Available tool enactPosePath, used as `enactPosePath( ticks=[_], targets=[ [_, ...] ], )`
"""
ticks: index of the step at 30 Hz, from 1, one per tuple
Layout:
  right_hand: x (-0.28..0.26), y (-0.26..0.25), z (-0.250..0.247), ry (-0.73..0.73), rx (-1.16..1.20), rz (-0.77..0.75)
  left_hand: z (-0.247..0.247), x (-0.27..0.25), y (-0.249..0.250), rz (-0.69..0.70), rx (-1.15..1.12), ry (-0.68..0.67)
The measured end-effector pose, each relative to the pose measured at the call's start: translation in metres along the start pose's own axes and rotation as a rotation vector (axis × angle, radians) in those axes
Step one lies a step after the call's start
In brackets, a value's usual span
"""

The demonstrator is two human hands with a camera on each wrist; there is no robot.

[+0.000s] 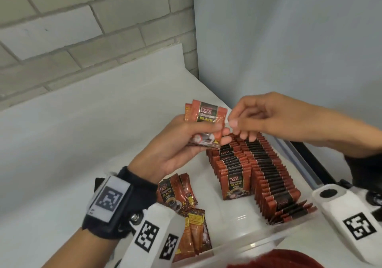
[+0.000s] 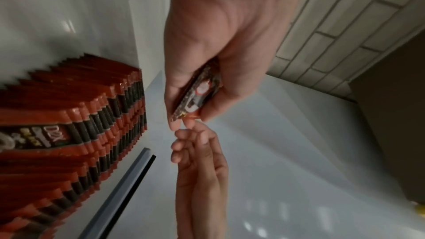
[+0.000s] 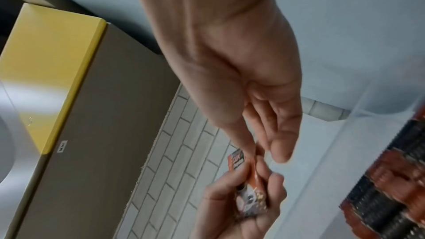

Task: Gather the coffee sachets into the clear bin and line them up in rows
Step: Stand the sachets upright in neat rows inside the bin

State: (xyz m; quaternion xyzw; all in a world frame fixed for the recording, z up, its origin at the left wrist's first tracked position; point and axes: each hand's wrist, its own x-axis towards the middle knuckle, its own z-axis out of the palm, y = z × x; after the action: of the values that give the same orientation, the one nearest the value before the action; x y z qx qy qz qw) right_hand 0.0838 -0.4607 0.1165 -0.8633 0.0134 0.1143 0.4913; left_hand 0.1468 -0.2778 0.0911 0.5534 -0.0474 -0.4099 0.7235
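Note:
My left hand [image 1: 221, 134] grips a small stack of red-and-black coffee sachets [image 1: 206, 116] upright above the clear bin [image 1: 248, 245]. My right hand [image 1: 230, 121] meets it from the right, thumb and forefinger pinching the edge of one sachet in the stack. The right wrist view shows that pinch [image 3: 257, 154] on the held sachets [image 3: 250, 194]. Two long rows of sachets [image 1: 258, 174] stand on edge in the bin, also visible in the left wrist view [image 2: 92, 115]. Several loose sachets [image 1: 186, 205] lie flat to the left of the rows.
The bin sits on a white table [image 1: 82, 143] set in a corner between a brick wall [image 1: 82, 30] and a pale panel [image 1: 289, 40]. A dark gap [image 1: 310, 154] runs along the table's right edge. Red fabric [image 1: 279, 259] shows at the bottom.

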Motion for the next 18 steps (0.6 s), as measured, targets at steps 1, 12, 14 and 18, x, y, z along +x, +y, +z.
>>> enactPosePath(
  ticks=[1,12,14,18],
  targets=[
    [0.002,0.002,0.002,0.041,0.041,-0.001,0.001,0.003,-0.002,-0.005,0.015,-0.014],
    [0.012,0.015,0.009,0.151,0.164,0.01,-0.002,0.009,-0.017,0.026,0.22,0.015],
    [0.011,0.015,0.006,0.138,0.121,0.002,-0.002,0.009,-0.017,0.041,0.212,0.014],
    [0.0,0.018,-0.001,0.083,0.054,0.01,-0.007,0.011,-0.013,0.066,0.065,0.106]
  ],
)
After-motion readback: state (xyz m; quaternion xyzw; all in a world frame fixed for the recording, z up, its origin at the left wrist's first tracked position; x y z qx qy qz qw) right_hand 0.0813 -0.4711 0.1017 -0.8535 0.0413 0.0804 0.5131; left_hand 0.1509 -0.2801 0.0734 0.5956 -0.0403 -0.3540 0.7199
